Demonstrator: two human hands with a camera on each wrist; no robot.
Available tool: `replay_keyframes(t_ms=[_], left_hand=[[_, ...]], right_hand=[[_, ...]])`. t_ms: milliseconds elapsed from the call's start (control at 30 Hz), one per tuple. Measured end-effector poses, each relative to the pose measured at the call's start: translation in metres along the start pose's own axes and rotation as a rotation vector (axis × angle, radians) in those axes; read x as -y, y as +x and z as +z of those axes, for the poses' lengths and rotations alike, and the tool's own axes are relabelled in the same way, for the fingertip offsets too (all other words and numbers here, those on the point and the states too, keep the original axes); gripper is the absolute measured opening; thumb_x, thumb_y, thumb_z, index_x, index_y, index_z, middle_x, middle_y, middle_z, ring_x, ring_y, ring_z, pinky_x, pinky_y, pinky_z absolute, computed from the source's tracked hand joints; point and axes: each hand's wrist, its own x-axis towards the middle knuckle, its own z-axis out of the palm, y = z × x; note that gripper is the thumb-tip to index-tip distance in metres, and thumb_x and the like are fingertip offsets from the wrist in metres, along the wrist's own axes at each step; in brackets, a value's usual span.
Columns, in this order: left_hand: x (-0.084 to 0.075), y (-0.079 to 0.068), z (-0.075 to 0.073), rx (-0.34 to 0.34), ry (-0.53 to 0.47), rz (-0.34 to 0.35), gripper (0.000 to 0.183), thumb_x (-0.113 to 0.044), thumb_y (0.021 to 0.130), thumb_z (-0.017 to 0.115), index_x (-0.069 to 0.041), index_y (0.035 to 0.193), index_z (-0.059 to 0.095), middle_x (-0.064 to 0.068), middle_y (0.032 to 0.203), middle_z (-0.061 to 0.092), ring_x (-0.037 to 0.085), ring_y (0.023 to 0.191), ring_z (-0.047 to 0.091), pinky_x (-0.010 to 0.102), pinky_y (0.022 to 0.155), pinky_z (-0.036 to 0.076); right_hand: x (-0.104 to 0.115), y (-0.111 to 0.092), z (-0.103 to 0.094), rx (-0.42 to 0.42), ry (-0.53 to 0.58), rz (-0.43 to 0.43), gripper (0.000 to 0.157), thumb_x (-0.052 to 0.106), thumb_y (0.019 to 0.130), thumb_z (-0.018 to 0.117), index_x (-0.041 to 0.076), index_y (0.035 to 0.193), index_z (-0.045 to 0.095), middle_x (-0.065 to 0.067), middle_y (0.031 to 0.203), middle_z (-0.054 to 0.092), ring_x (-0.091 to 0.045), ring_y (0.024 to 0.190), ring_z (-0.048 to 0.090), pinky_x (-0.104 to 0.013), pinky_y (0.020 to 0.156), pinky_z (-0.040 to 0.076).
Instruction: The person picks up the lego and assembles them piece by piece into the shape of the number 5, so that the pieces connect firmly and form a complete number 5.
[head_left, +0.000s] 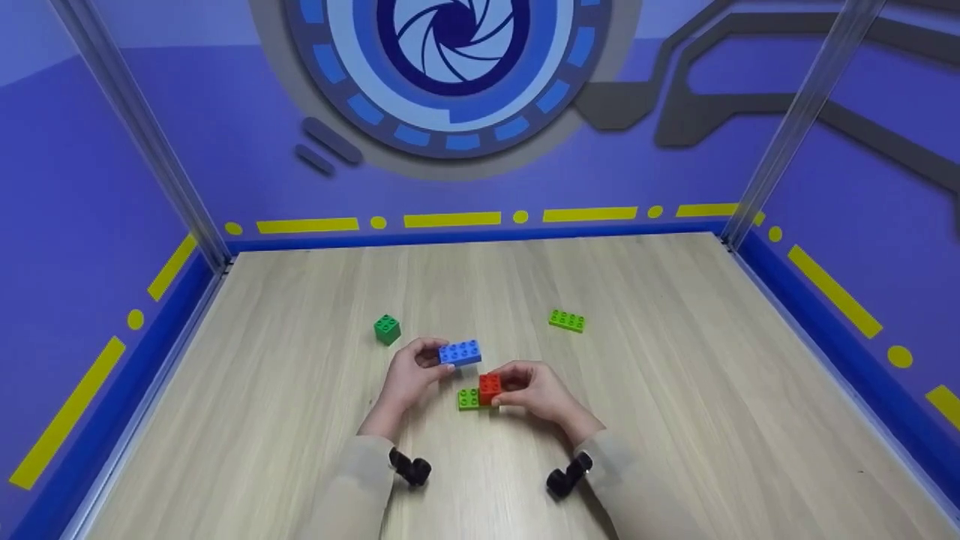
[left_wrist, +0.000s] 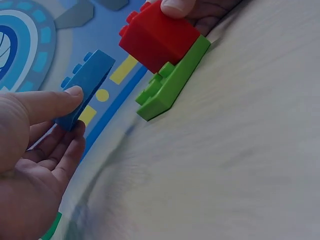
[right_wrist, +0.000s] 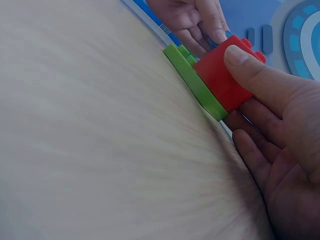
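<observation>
Red, block-shaped plastic brick (head_left: 489,388) sits studs-up on the right part of a flat lime-green plastic brick (head_left: 468,399), near center, pinched firmly by the right hand (head_left: 541,391). The left hand (head_left: 406,377) pinches a blue 8-stud plastic brick (head_left: 460,353), long axis running left to right. Only the head view shows a second lime-green brick (head_left: 567,321), far right; the right wrist view nearly hides the blue 1.
</observation>
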Motion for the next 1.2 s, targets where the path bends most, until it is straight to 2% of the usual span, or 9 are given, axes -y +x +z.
replay_keyframes(t_ms=[233, 500, 933, 1200], left_hand=[[-0.001, -0.01, 0.0, 0.04, -0.078, 0.03, 0.04, 0.003, 0.088, 0.076, -0.006, 0.126, 0.067, 0.014, 0.13, 0.07, 0.027, 0.123, 0.065, 0.041, 0.108, 0.055], [-0.011, -0.024, 0.003, 0.066, -0.128, 0.028, 0.041, -0.001, 0.09, 0.076, -0.008, 0.128, 0.067, 0.012, 0.132, 0.069, 0.026, 0.125, 0.064, 0.038, 0.108, 0.055], [-0.011, -0.037, 0.012, 0.104, -0.139, 0.075, 0.039, -0.006, 0.091, 0.078, -0.008, 0.128, 0.068, 0.012, 0.13, 0.07, 0.023, 0.121, 0.065, 0.037, 0.108, 0.055], [-0.006, -0.04, 0.013, 0.123, -0.138, 0.104, 0.038, -0.006, 0.09, 0.078, -0.004, 0.127, 0.067, 0.015, 0.129, 0.07, 0.024, 0.12, 0.066, 0.036, 0.106, 0.055]], right_hand=[[0.0, -0.002, -0.001, 0.003, -0.01, -0.007, 0.04, 0.009, 0.081, 0.087, -0.001, 0.117, 0.074, -0.017, 0.11, 0.077, -0.009, 0.096, 0.071, -0.017, 0.086, 0.057], [-0.002, 0.0, 0.0, 0.014, -0.004, -0.036, 0.041, 0.009, 0.082, 0.086, -0.004, 0.118, 0.072, -0.018, 0.11, 0.077, -0.008, 0.096, 0.072, -0.017, 0.087, 0.058], [0.0, 0.001, -0.001, 0.0, -0.029, -0.025, 0.041, 0.013, 0.081, 0.088, -0.003, 0.115, 0.074, -0.016, 0.111, 0.077, -0.009, 0.097, 0.071, -0.017, 0.087, 0.058], [-0.001, 0.001, 0.0, 0.0, -0.016, -0.028, 0.04, 0.008, 0.081, 0.087, -0.007, 0.115, 0.072, -0.021, 0.112, 0.076, -0.012, 0.098, 0.072, -0.02, 0.089, 0.059]])
